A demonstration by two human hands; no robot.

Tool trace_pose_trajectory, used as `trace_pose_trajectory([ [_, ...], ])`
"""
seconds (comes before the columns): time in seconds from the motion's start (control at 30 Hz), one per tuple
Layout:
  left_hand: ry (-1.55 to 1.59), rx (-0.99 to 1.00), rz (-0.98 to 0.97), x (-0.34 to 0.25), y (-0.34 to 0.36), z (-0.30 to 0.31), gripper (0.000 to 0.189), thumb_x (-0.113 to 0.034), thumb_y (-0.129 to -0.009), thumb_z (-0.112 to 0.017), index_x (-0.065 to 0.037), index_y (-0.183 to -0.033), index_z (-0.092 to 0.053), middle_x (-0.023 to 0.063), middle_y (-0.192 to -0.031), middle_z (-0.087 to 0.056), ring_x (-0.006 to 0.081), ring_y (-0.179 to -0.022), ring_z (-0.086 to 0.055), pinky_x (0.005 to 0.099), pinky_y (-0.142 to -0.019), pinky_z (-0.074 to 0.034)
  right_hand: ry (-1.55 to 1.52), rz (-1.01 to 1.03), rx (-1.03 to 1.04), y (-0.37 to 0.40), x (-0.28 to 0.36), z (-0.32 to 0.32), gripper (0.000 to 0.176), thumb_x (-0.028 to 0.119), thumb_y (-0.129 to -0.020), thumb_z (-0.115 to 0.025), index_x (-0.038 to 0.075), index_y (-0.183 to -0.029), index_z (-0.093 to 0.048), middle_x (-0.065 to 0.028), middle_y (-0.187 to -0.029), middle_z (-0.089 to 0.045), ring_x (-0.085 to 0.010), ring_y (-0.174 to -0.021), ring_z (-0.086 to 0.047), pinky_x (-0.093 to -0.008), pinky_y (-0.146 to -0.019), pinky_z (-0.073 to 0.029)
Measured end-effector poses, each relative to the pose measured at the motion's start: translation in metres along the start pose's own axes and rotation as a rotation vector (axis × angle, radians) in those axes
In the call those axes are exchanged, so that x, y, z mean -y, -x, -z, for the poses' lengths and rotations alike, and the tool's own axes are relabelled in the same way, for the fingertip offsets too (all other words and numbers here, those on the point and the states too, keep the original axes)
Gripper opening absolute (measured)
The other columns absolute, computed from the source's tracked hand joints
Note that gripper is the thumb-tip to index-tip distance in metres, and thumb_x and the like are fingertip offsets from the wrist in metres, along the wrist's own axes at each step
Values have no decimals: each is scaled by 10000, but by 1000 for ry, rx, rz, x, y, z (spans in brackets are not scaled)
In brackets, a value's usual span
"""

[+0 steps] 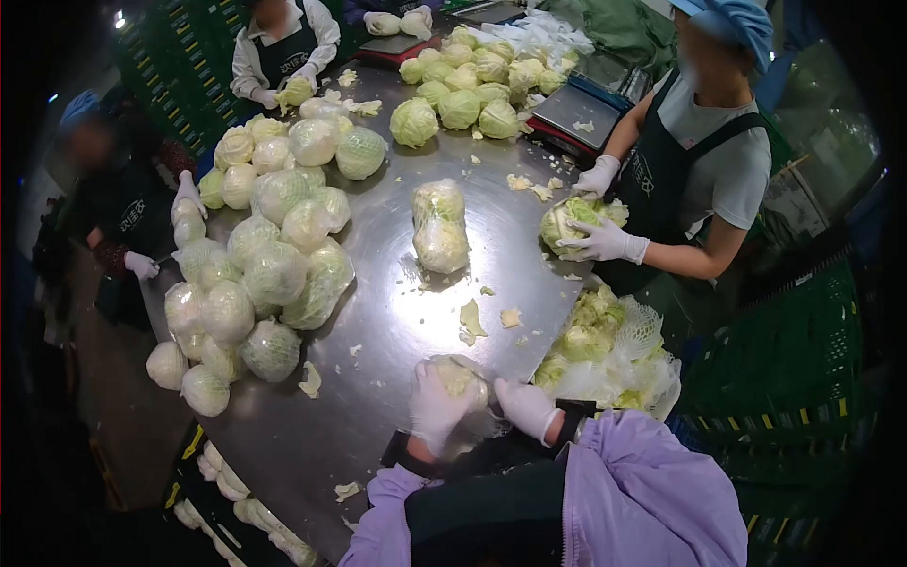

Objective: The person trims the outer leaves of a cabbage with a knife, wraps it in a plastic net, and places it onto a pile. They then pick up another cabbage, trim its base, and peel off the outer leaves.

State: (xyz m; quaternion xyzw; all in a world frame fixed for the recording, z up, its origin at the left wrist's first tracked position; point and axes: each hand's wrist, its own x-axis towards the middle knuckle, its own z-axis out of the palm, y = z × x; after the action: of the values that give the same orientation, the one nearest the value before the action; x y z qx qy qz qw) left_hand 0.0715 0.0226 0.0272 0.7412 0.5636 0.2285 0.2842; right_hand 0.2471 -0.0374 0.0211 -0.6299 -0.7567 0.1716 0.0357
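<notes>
At the near edge of the steel table, my left hand (440,406), in a white glove, is closed around the side of a pale cabbage (460,380). My right hand (527,408), also gloved, is closed at the cabbage's right side. A thin dark edge shows between the right fingers and the cabbage; what it belongs to is too small to make out. Beyond my hands, two film-wrapped cabbages (440,227) stand one behind the other. Leaf scraps (471,319) lie between them and my hands.
Wrapped cabbages (274,274) are piled on the left, bare green ones (463,99) at the back near a scale (576,115). A co-worker on the right holds a cabbage (565,227). Below that, a net bag (642,354) holds leaves. Green crates (775,359) stand right. Other co-workers stand left and back.
</notes>
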Motion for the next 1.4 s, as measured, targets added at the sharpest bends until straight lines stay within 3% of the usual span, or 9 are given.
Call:
trace_pose_trajectory([
  [0.5,-113,13,-99,-19,-11,4,541,-433,-708,-701,-20,-1021,-544,167,-1021,-519,347,-959,-535,441,-826,-456,-157,-55,82,-39,-38,-52,229,168,-873,-462,50,-1031,-578,-205,-888,-657,-364,-760,-660,-455,-647,-528],
  [0.77,247,-59,-301,46,44,23,727,-268,-649,-786,-13,-1240,-447,204,-1235,-465,358,-1110,-507,417,-948,-432,-337,-98,27,-25,-71,-59,308,239,-892,-466,43,-1109,-560,-239,-882,-642,-406,-803,-624,-480,-730,-496],
  [0.9,273,-144,-298,60,55,23,739,-257,-650,-791,-7,-1248,-435,208,-1262,-449,363,-1110,-514,406,-930,-448,-423,-247,118,7,-87,4,338,321,-921,-532,82,-1157,-566,-115,-744,-635,-209,-665,-642,-347,-589,-506],
  [0.97,297,-183,-327,56,56,24,660,-250,-653,-791,-12,-1195,-499,192,-1191,-516,333,-1092,-532,390,-906,-459,-905,-284,222,21,-73,21,398,291,-871,-637,93,-1205,-550,-31,-745,-614,-91,-616,-583,-269,-536,-482],
  [1.03,339,-94,-369,27,57,36,650,-251,-654,-798,-20,-1183,-499,193,-1183,-513,345,-1116,-511,411,-929,-436,-1009,-325,154,16,-42,7,505,330,-787,-733,44,-1171,-572,-90,-908,-671,-250,-753,-636,-369,-702,-511],
  [1.2,225,-32,-544,43,71,32,843,-327,-664,-805,-16,-1304,-354,235,-1314,-402,416,-1231,-413,481,-1042,-346,-844,-42,-5,-37,0,-30,526,378,-812,-692,-3,-1154,-574,-146,-974,-658,-241,-922,-622,-321,-831,-483],
  [1.3,259,-325,-454,73,90,13,688,-302,-736,-753,-5,-1267,-431,228,-1239,-479,374,-1160,-484,434,-973,-406,-697,-80,93,-39,19,-10,470,357,-837,-644,56,-1191,-571,-171,-970,-651,-286,-895,-630,-341,-804,-490],
  [1.33,269,-394,-440,73,96,15,619,-284,-757,-739,-2,-1241,-476,221,-1206,-517,356,-1131,-518,416,-946,-434,-556,109,-175,-41,18,-28,397,305,-851,-614,98,-1188,-569,-162,-938,-652,-303,-866,-636,-351,-759,-494],
  [1.4,388,-40,85,79,105,15,807,-333,-828,-658,-45,-1453,-237,215,-1425,-340,312,-1324,-334,429,-1075,-308,-604,46,-83,-39,21,-38,397,293,-846,-609,96,-1188,-564,-170,-951,-649,-310,-877,-637,-355,-758,-492],
])
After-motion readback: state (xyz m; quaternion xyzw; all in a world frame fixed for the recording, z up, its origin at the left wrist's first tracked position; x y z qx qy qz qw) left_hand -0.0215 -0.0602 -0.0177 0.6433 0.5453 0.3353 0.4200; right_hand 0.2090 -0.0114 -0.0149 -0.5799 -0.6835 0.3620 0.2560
